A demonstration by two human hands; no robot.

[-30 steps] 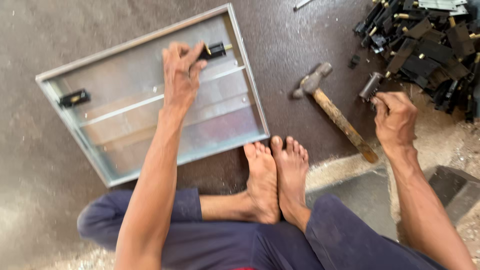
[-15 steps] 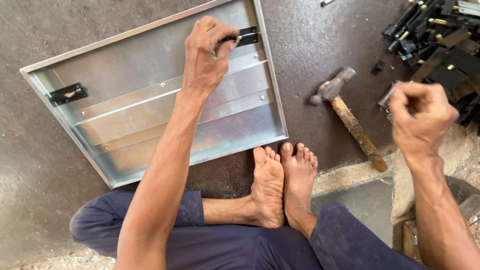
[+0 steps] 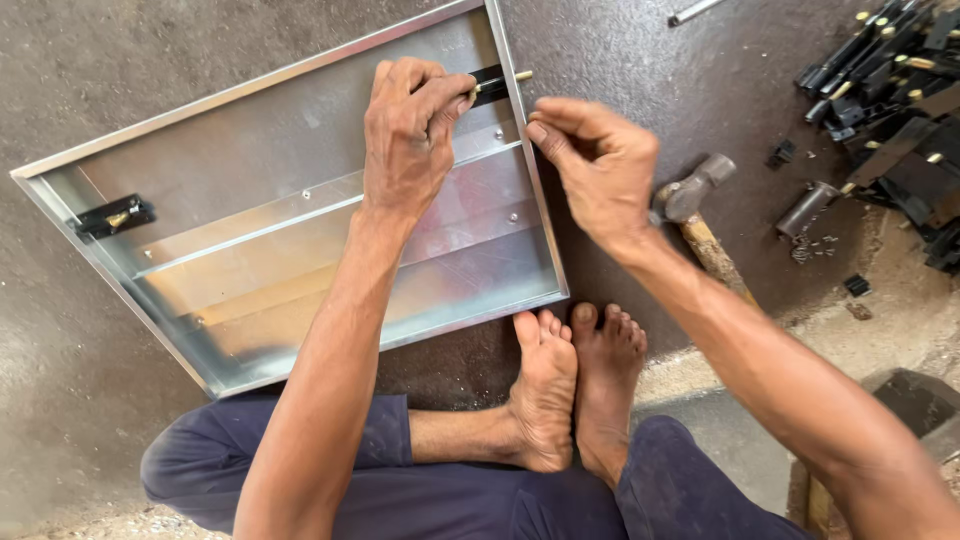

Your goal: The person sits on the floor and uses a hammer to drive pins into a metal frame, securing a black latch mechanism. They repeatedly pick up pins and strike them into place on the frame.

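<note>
Galvanised sheet formed the shallow metal tray [image 3: 250, 210], which lay tilted on the dark concrete floor [image 3: 620, 60] in front of the seated person's bare feet [image 3: 570, 390]. 2 black latch fittings were on it: 1 at the left rim [image 3: 115, 215] and 1 at the top right corner [image 3: 490, 82].

Left hand [image 3: 410, 150] was pinched narrow on the corner fitting, as it had been half a second before. Right hand [image 3: 595, 170] had come across from the pile of black parts [image 3: 900, 110] at the far right and was now curled just beside the tray's right rim, fingertips drawn together; whether it held a small piece could not be told. Judged from this, fetching was over and work on the corner fitting had begun.

Hammer [image 3: 695, 215] lay untouched, partly hidden behind the right wrist.
</note>
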